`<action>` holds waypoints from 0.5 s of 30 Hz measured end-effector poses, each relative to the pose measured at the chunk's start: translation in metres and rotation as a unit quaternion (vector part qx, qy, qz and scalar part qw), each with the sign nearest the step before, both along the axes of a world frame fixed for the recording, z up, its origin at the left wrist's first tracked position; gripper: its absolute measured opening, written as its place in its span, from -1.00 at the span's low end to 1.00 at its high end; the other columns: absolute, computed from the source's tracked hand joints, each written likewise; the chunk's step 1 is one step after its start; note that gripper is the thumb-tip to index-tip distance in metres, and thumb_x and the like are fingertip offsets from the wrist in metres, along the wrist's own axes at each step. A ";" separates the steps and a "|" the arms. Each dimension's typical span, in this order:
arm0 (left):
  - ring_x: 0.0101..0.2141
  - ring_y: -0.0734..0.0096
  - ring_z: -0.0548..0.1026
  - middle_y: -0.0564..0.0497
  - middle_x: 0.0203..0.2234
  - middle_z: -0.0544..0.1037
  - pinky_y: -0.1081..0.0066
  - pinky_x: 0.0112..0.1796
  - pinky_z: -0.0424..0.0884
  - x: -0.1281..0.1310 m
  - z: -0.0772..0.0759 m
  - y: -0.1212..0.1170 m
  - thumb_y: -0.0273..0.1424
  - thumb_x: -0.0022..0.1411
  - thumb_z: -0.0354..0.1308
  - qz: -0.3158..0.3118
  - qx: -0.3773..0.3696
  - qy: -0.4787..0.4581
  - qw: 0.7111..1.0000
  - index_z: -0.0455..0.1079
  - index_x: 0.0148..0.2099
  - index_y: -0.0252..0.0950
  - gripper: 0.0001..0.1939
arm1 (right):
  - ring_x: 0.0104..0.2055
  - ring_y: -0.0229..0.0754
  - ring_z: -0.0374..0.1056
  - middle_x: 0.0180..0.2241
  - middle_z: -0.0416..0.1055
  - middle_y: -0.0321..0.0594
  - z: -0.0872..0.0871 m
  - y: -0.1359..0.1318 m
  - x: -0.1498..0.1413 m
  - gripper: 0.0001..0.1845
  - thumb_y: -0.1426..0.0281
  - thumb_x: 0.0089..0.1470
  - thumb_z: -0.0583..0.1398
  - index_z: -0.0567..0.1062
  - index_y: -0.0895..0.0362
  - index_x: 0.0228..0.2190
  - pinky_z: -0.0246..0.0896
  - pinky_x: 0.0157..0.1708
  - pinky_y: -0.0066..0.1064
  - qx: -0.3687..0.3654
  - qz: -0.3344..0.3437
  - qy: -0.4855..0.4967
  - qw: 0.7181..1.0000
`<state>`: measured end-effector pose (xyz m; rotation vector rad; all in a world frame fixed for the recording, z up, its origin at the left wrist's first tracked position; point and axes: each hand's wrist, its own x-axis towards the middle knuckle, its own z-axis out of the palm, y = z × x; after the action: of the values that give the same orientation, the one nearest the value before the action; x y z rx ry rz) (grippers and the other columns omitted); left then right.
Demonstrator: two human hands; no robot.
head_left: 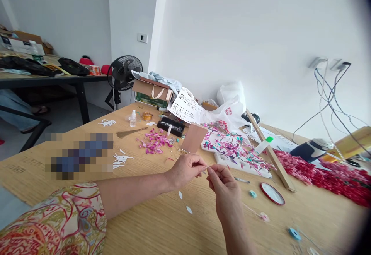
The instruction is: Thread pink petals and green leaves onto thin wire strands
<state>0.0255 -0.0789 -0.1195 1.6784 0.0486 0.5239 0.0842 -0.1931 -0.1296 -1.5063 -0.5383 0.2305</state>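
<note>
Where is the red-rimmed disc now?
In the head view, the disc lies on the table right of the right hand, between a teal spool and the end of the wooden strip.

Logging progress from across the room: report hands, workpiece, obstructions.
Left hand, right hand: fingertips pinched, nearly meeting. Tiny piece between them, too small to identify. Wooden board close beyond; fingertips unobstructed.

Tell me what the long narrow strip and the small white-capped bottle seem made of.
The long strip is probably bare wood, matt, judging by its pale brown colour and squared edges. The small bottle looks like smooth plastic: its body is see-through, though glass is possible.
</note>
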 end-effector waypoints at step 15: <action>-0.56 0.58 0.33 0.07 -0.61 0.36 0.54 -0.50 0.30 0.004 -0.005 0.002 -0.41 0.03 0.06 -0.040 -0.043 0.057 0.997 0.41 -0.34 -0.39 -0.83 | -0.64 -0.36 -0.03 -0.69 0.15 -0.42 -0.004 0.000 0.001 -0.79 0.25 -0.15 0.21 0.36 0.14 -0.56 -0.13 -0.65 -0.52 -0.001 -0.015 -0.007 1.000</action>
<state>0.0290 -0.0766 -0.1243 1.6178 0.0851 0.3610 0.0854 -0.1936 -0.1335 -1.5182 -0.5253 0.1975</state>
